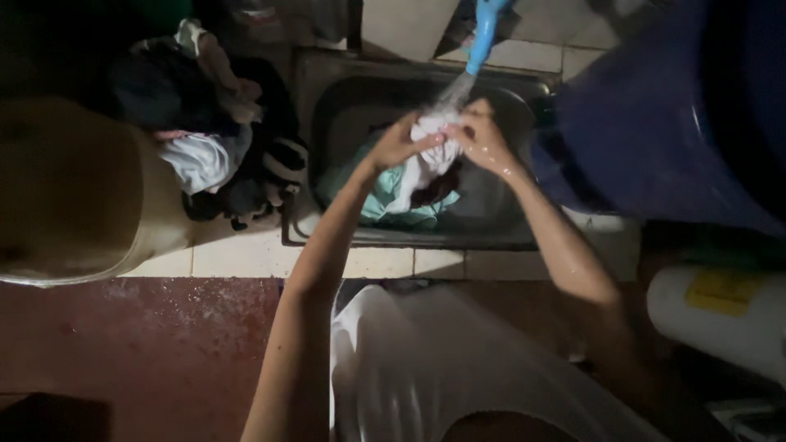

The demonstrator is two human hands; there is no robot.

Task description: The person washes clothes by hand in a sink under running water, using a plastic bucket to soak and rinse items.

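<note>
Both my hands hold a white cloth (431, 160) bunched up under a stream of water from a blue tap (483, 33). My left hand (403, 141) grips its left side, and my right hand (481, 139) grips the right side. The cloth hangs down into a dark sink (344, 98), where a light green garment (385, 200) lies underneath.
A heap of dark and white clothes (213, 139) lies on the tiled counter left of the sink. A tan bucket (74, 188) stands at far left. A large blue barrel (671, 115) is at right, with a white container (720, 315) below it. The floor (147, 344) is reddish and wet.
</note>
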